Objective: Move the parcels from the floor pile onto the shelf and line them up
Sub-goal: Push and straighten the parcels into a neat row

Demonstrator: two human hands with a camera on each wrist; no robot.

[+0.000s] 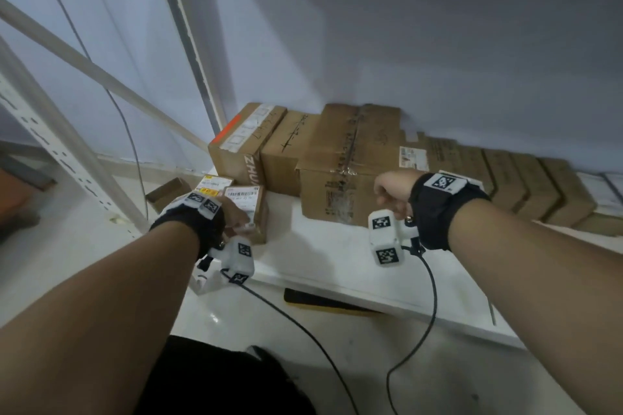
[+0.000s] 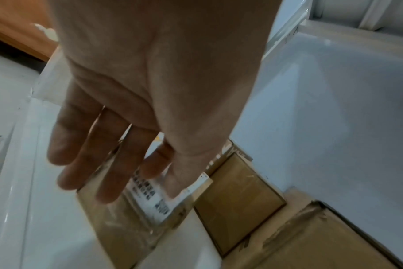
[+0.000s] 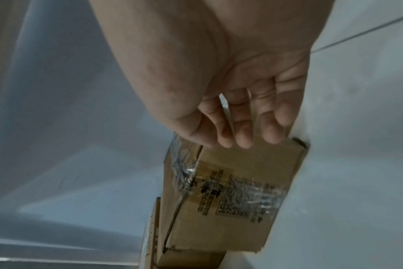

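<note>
A small cardboard parcel (image 1: 251, 209) with a white label (image 2: 154, 198) stands on the white shelf (image 1: 337, 256), at its left front. My left hand (image 1: 236, 216) is on it: the thumb (image 2: 175, 182) rests on the label and straight fingers (image 2: 108, 178) lie along its near side. My right hand (image 1: 391, 194) hovers with loosely curled fingers (image 3: 242, 134) at the near upper edge of a large taped parcel (image 1: 347, 175) and holds nothing. I cannot tell whether it touches that parcel (image 3: 230, 200).
More parcels stand along the wall: one with an orange stripe (image 1: 242, 141), a plain one (image 1: 286, 152), and flat cartons (image 1: 522, 185) to the right. Another small labelled parcel (image 1: 214, 184) sits behind my left hand. A perforated shelf upright (image 1: 67, 158) rises at left. A black-and-yellow object (image 1: 323, 303) lies below the shelf edge.
</note>
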